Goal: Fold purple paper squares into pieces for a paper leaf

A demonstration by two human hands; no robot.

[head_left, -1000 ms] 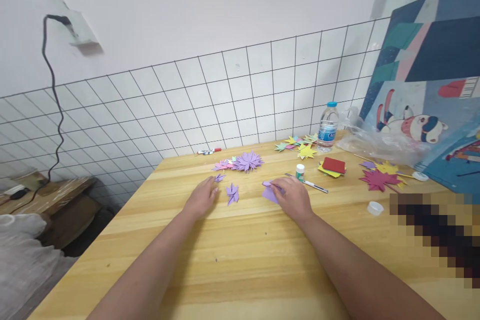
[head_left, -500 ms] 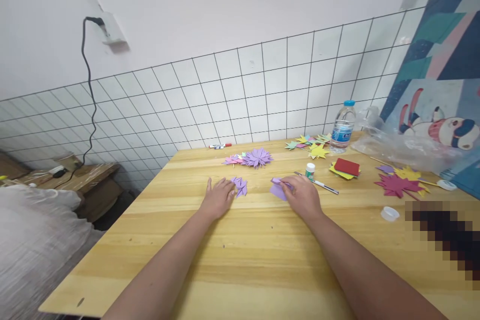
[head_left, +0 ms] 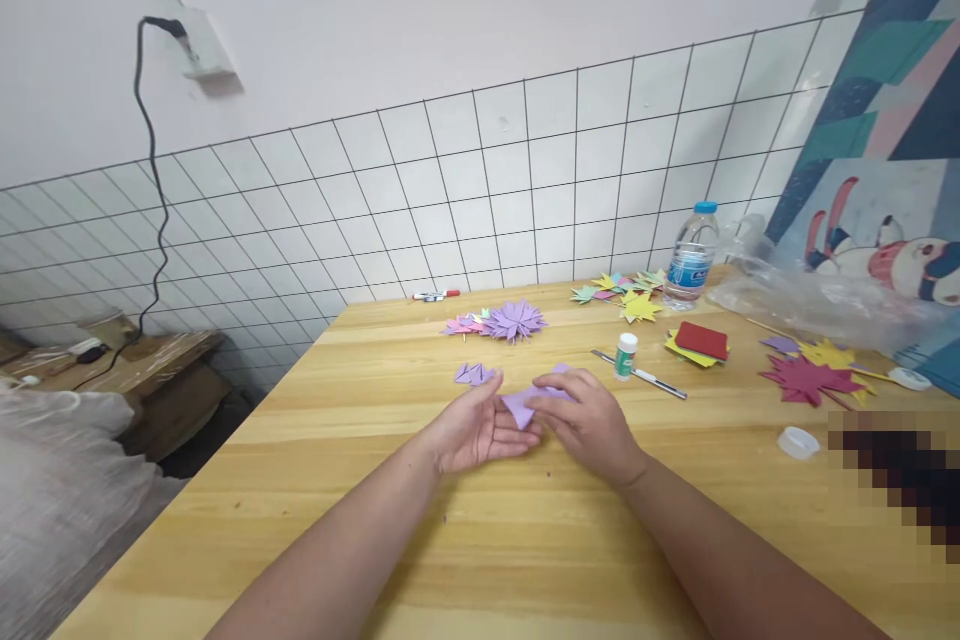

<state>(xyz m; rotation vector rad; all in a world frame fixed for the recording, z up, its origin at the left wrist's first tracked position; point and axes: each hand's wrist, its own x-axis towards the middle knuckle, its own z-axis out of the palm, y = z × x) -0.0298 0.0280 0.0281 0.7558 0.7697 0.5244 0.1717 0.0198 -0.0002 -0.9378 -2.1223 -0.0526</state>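
Note:
My right hand [head_left: 592,420] grips a piece of folded purple paper [head_left: 519,407] between thumb and fingers; part of the paper is hidden behind the fingers. Palm up beside it, my left hand [head_left: 480,430] has its fingers stretched out, with the paper's left end over its fingers. Whether that end touches the left palm is hard to make out. Just beyond the left thumb lies a small purple folded-paper piece [head_left: 471,375]. A larger purple paper flower [head_left: 515,321] rests farther back, overlapping some pink and pale paper shapes [head_left: 466,324].
Right of my hands stand a glue bottle [head_left: 625,356] and a pen [head_left: 658,383]. Stacked coloured paper [head_left: 700,341], a water bottle [head_left: 690,260], a dark red paper star [head_left: 808,378] and a clear cap [head_left: 799,442] lie farther right. A marker [head_left: 436,296] sits near the wall.
My left hand has left the small purple piece, turned palm up and moved right toward the paper. My right hand has brought the purple paper left, to the left hand.

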